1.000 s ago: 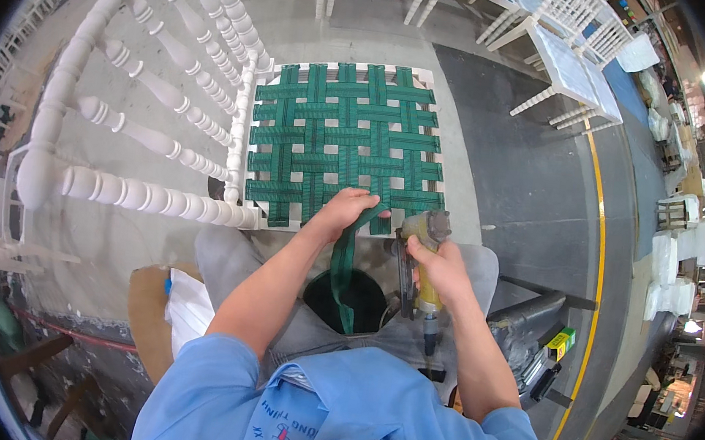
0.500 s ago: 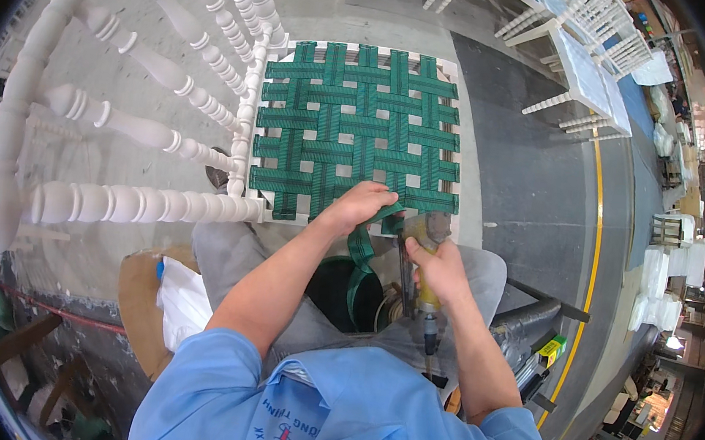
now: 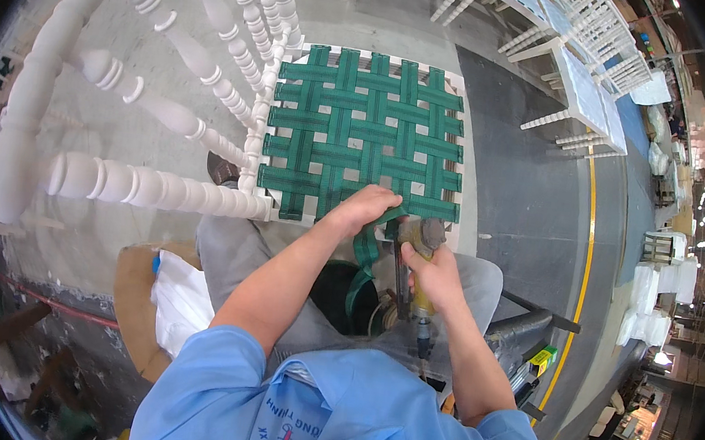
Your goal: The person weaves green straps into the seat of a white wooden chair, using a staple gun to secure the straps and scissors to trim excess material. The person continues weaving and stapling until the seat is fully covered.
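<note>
A white chair with turned spindles [image 3: 152, 186] stands before me, its seat covered by woven green webbing [image 3: 370, 128]. At the seat's near edge, my left hand [image 3: 368, 205] is closed on a green webbing strap [image 3: 364, 251], whose loose length hangs down between my knees. My right hand [image 3: 434, 276] grips a worn yellowish air staple gun [image 3: 429, 234] just right of the strap. The gun's nose is close to the near rail, but whether it touches cannot be seen. A hose fitting [image 3: 423, 344] trails from its lower end.
On the left rises the chair's back frame [image 3: 34, 130]. A dark round container [image 3: 337, 291] lies between my legs. Dark bars [image 3: 520, 329] and a small yellow-green box [image 3: 542, 360] are at my right. More white chairs [image 3: 581, 89] stand far right, beyond a yellow floor line [image 3: 592, 243].
The view has shifted slightly, so the chair appears a little further right. My left hand stays on the strap; the staple gun is now tilted slightly differently in my right hand.
</note>
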The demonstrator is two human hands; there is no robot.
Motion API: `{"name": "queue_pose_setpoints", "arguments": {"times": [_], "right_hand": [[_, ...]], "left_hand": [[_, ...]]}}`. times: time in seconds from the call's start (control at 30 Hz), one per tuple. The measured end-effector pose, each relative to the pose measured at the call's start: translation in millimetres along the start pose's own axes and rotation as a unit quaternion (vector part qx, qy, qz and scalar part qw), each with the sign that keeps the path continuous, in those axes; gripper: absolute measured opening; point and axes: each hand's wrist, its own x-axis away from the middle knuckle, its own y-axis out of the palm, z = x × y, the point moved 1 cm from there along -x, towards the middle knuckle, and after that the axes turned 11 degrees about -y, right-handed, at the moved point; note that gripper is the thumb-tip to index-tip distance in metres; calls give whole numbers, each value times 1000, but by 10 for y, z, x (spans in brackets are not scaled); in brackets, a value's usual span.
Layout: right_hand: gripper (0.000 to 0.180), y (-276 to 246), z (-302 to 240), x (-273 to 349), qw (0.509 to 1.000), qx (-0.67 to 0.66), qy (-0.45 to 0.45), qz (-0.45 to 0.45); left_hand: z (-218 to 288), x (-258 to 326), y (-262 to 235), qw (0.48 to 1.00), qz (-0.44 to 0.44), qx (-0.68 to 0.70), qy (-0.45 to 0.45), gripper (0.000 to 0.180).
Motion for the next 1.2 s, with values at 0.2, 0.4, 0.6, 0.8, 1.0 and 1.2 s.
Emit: {"name": "queue_pose_setpoints", "arguments": {"times": [0.2,0.4,0.6,0.8,1.0,1.2], "right_hand": [[36,22,-22,-28,999,12,40,-23],[34,-753,-285,590,997,-33,5,71],[37,-2017,-50,1718,960,26,-14,279],[46,-2774,1068,2562,897,-86,94,422],[53,-2916,2214,2620,858,-280,135,409],[53,-3027,2718,2504,873,-276,159,369]], "left_hand": [[18,28,14,1000,-9,16,-20,33],[27,190,-20,999,-1,-27,-23,32],[-203,383,140,959,15,-266,91,47],[-503,460,378,901,105,-386,168,45],[-779,508,445,843,201,-453,210,48],[-912,561,579,759,241,-562,224,44]]}}
